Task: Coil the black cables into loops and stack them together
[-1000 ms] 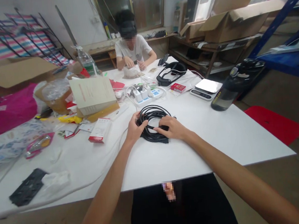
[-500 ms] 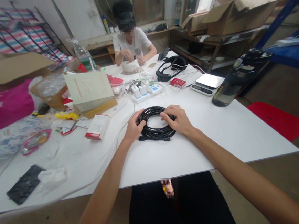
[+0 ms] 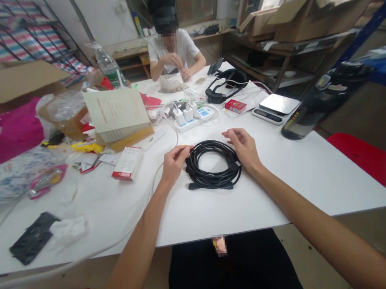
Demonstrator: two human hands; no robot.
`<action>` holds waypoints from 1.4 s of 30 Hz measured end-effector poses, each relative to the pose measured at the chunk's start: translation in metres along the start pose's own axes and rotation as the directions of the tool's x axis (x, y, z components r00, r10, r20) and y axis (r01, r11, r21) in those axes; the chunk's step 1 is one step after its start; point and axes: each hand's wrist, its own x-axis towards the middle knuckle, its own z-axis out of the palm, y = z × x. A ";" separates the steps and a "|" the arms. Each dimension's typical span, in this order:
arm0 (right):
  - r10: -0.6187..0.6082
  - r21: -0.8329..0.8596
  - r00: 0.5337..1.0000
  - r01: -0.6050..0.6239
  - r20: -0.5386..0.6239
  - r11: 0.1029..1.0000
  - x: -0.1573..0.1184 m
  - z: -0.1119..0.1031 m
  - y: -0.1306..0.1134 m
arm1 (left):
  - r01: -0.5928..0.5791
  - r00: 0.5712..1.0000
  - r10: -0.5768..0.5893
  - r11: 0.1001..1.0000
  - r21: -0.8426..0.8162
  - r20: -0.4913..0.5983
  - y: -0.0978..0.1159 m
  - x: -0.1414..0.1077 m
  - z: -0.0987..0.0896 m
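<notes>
A coiled black cable (image 3: 214,182) lies flat on the white table (image 3: 192,220), with dark connector ends along its near side. At the coil's left edge is my left hand (image 3: 174,163), thumb and index finger closed together beside the loops; whether they pinch anything is hidden. My right hand (image 3: 244,148) is at the coil's upper right, its fingers spread and raised, holding nothing. A dark band wraps the loops near the right hand.
Beyond the coil sit a white power strip (image 3: 194,120), a red box (image 3: 235,106), a scale (image 3: 275,109) and a dark bottle (image 3: 310,104). A red-and-white box (image 3: 127,164) lies left. Across the table, a person (image 3: 174,52) handles a plastic bag (image 3: 171,83).
The right hand has let go of the coil and its fingers have opened. The left hand's fingers have come out from around the loops to the edge. The camera view has shifted slightly.
</notes>
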 end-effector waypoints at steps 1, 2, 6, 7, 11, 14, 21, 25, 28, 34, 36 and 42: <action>0.015 0.060 0.999 -0.012 -0.052 0.998 0.004 -0.003 0.002 | 0.010 1.000 -0.011 0.999 -0.045 -0.017 -0.001 0.001 0.000; 0.032 0.121 0.994 -0.019 -0.109 0.992 0.008 -0.006 0.004 | 0.013 0.999 -0.017 0.995 -0.095 -0.040 -0.003 0.002 0.000; 0.099 0.291 0.960 -0.020 -0.262 0.956 0.022 -0.018 0.013 | 0.014 0.988 -0.056 0.960 -0.280 -0.144 -0.009 0.011 -0.001; 0.111 0.307 0.957 -0.024 -0.269 0.952 0.024 -0.020 0.015 | 0.020 0.984 -0.074 0.949 -0.315 -0.161 -0.010 0.013 -0.001; 0.122 0.328 0.962 -0.037 -0.243 0.944 0.024 -0.020 0.015 | 0.045 0.976 -0.120 0.927 -0.371 -0.180 -0.011 0.022 -0.002; 0.097 0.325 0.969 -0.018 -0.229 0.945 0.021 -0.019 0.014 | 0.043 0.980 -0.107 0.937 -0.347 -0.167 -0.011 0.023 -0.002; 0.077 0.327 0.976 -0.006 -0.205 0.945 0.021 -0.020 0.010 | 0.058 0.979 -0.125 0.926 -0.372 -0.160 -0.010 0.023 -0.003; 0.073 0.337 0.974 0.003 -0.212 0.941 0.022 -0.020 0.008 | 0.110 0.974 -0.189 0.876 -0.470 -0.124 -0.006 0.025 -0.009; 0.081 0.343 0.972 -0.001 -0.219 0.939 0.022 -0.018 0.008 | 0.137 0.968 -0.227 0.835 -0.532 -0.107 -0.004 0.026 -0.014; 0.082 0.277 0.980 -0.029 -0.183 0.961 0.020 -0.015 0.008 | 0.169 0.968 -0.243 0.822 -0.544 -0.068 -0.001 0.022 -0.020; 0.065 0.258 0.982 -0.017 -0.176 0.966 0.020 -0.016 0.008 | 0.173 0.966 -0.250 0.816 -0.551 -0.066 0.000 0.022 -0.020; 0.098 0.351 0.974 -0.021 -0.203 0.936 0.022 -0.019 0.009 | 0.168 0.962 -0.262 0.795 -0.582 -0.080 0.000 0.023 -0.020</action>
